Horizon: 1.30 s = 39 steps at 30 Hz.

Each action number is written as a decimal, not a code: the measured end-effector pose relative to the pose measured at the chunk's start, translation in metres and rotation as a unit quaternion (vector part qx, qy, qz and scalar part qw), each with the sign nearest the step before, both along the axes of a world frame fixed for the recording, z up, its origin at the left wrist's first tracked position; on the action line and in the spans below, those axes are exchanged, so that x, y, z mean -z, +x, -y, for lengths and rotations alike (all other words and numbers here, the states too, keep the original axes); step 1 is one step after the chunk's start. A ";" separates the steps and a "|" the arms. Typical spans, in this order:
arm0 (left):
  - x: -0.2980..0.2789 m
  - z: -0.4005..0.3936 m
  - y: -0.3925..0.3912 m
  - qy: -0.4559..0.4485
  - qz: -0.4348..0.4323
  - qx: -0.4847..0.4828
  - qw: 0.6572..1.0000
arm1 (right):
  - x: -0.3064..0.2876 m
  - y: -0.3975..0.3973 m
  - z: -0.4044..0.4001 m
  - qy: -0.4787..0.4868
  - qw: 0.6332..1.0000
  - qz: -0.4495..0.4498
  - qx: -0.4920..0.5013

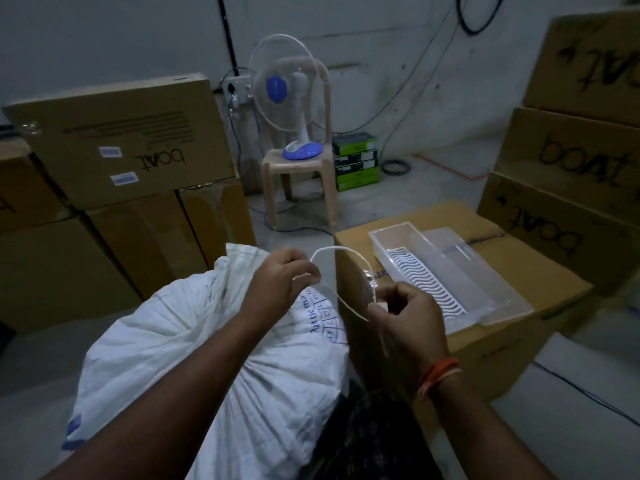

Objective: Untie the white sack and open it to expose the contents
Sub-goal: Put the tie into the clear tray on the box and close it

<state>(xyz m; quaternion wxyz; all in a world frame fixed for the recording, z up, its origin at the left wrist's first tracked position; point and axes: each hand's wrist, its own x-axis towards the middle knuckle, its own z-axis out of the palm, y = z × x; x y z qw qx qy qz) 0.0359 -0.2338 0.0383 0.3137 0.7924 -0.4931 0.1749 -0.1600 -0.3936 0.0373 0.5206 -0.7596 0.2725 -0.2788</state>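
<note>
A full white woven sack (166,344) with blue print lies on the floor in front of me, its gathered mouth pointing away at the top. A thin white string (341,251) arcs in the air between my hands, above the sack's right side. My left hand (280,285) pinches one part of the string just above the sack. My right hand (408,317) pinches the other part, beside the cardboard box. Whether the string is still tied round the sack's mouth I cannot tell.
A low cardboard box (512,271) on the right carries a clear plastic tray (429,271) with a wavy white insert. Stacked "boat" cartons (114,143) stand left and far right (575,161). A fan (294,98) sits on a plastic chair (298,188) behind. Cables cross the floor.
</note>
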 end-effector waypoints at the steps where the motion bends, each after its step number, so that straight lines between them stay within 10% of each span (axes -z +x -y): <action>1: -0.002 0.015 -0.003 -0.014 -0.013 -0.001 1.000 | -0.009 -0.005 0.010 -0.025 1.000 -0.006 0.012; 11: -0.005 0.157 -0.016 0.046 -0.121 0.052 0.990 | -0.007 -0.012 0.120 -0.160 0.960 -0.168 0.155; 26: 0.004 0.248 0.006 0.414 0.006 0.061 0.908 | 0.010 0.026 0.162 -0.228 0.915 -0.316 0.106; 39: 0.014 0.281 -0.001 0.498 0.048 0.115 0.858 | 0.023 -0.034 0.174 -0.119 0.954 -0.156 0.226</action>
